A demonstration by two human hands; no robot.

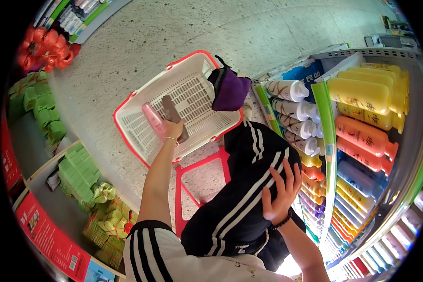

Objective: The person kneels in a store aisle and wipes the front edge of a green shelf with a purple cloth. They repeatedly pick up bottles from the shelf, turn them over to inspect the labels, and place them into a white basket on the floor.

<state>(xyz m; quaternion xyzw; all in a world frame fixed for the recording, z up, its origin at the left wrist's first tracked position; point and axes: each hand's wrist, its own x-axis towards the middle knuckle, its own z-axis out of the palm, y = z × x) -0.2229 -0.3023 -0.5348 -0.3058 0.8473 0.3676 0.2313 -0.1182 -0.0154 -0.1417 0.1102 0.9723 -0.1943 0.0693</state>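
Note:
My left hand [173, 129] reaches down into a white plastic shopping basket [127, 102] with a red rim. Its fingers are at a brown bottle [170, 107], which lies beside a pink bottle [152, 116]; whether the hand grips either one is hard to tell. My right hand [283, 190] rests with spread fingers on my thigh, on black trousers [243, 197] with white stripes, and holds nothing. A purple and black bag [231, 89] hangs over the basket's right edge.
At right, shelves with green edge strips [326, 141] hold rows of pump bottles [359, 93]. Bins of green packets [79, 169] stand at left. A red frame [178, 201] lies below the basket on the speckled floor [134, 42]. Red ribbon-like bundles [44, 47] are at upper left.

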